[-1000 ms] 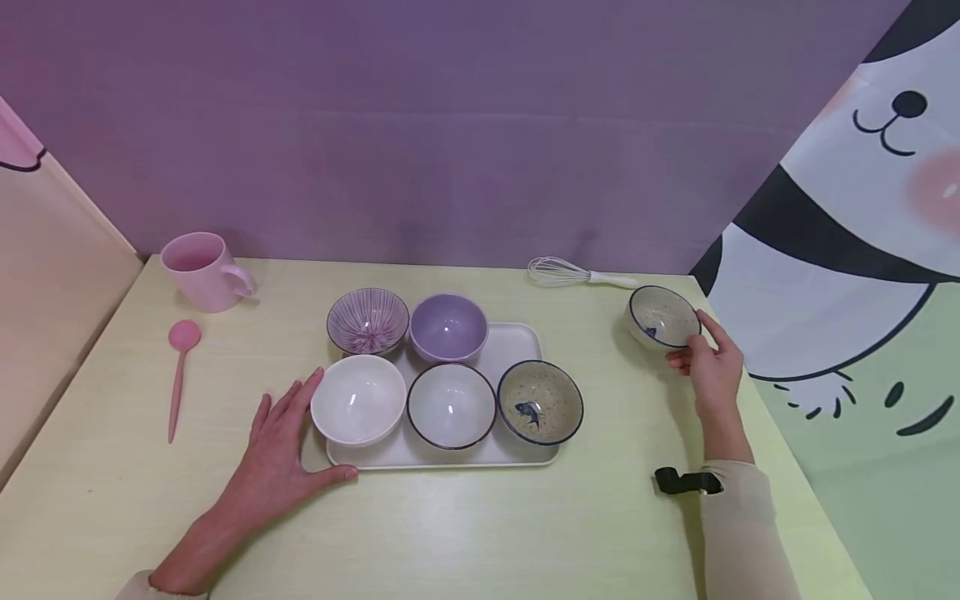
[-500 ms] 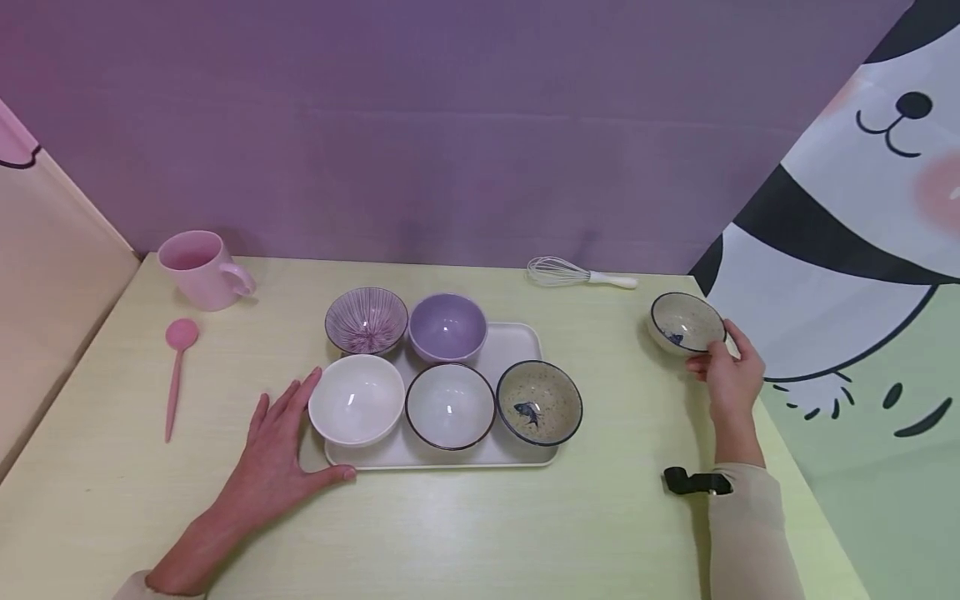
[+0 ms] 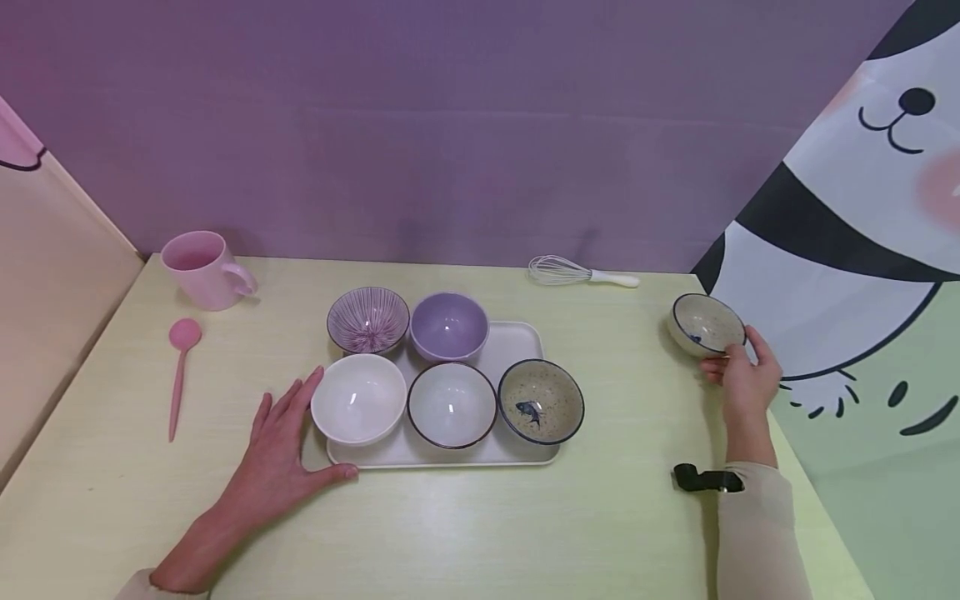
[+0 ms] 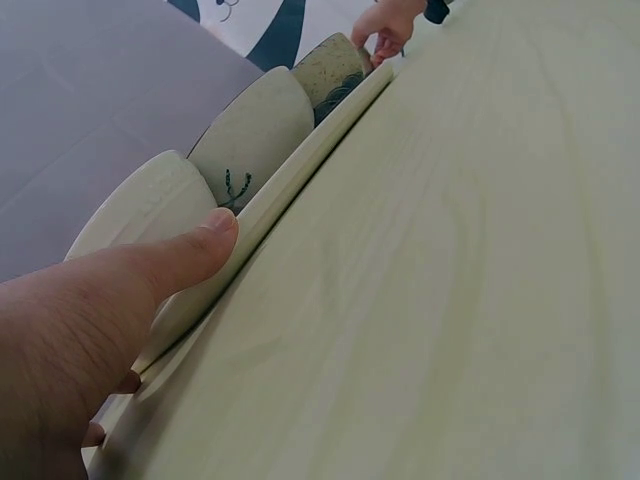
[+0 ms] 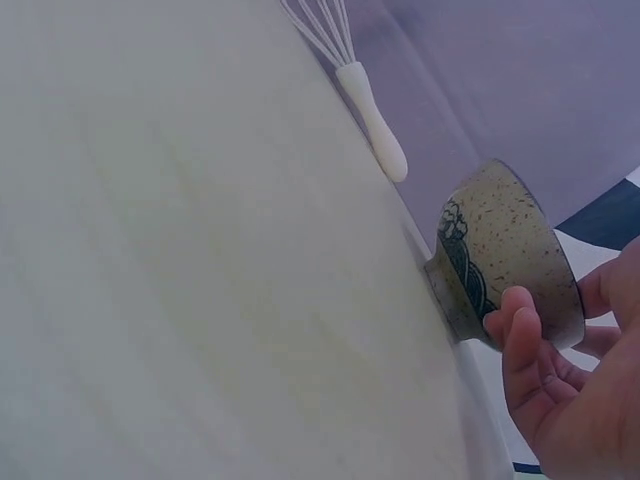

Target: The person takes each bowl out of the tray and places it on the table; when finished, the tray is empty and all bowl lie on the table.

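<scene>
My right hand grips the near right rim of a speckled beige bowl with a dark rim and blue pattern. That bowl stands upright at the table's far right, its foot at or just above the surface. My left hand lies at the front left corner of a white tray, fingers spread, thumb along the front edge. On the tray sit a white bowl, a dark-rimmed white bowl, a fish-patterned speckled bowl, a purple bowl and a purple-striped bowl.
At the back left is a pink mug, with a pink spoon in front of it. A white whisk lies along the back edge. The table's right edge runs close beside my right hand.
The right hand has moved the speckled bowl to the right and slightly nearer, away from the whisk handle. My left hand and the tray stay in place.
</scene>
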### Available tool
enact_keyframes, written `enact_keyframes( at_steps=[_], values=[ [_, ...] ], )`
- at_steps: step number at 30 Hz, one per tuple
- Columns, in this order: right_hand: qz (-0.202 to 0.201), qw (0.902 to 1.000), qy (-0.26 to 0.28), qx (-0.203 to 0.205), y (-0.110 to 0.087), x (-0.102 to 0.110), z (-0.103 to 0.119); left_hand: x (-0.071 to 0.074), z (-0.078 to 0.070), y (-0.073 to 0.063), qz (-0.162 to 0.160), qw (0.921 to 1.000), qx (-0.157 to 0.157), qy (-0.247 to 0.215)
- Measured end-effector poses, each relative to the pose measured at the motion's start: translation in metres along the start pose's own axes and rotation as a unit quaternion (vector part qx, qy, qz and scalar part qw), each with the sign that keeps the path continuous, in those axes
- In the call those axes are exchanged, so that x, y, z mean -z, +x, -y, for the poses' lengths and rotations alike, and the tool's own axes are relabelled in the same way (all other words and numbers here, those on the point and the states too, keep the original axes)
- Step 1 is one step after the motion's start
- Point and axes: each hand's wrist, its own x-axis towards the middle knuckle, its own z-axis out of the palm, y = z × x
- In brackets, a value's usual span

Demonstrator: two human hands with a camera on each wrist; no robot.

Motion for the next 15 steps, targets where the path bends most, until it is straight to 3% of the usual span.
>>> enact_keyframes(
  at_steps=[9,15],
  values=[
    [-0.004,0.9989,0.046,-0.003,0.0045,0.0041,0.0013,-0.0004,0.0006,0.0001,0.006,1.0000,0.007,-0.001],
    [-0.014,0.9993,0.033,-0.005,0.0096,0.0049,-0.0022,0.0002,0.0013,-0.0007,0.003,1.0000,0.005,0.002]
  ],
)
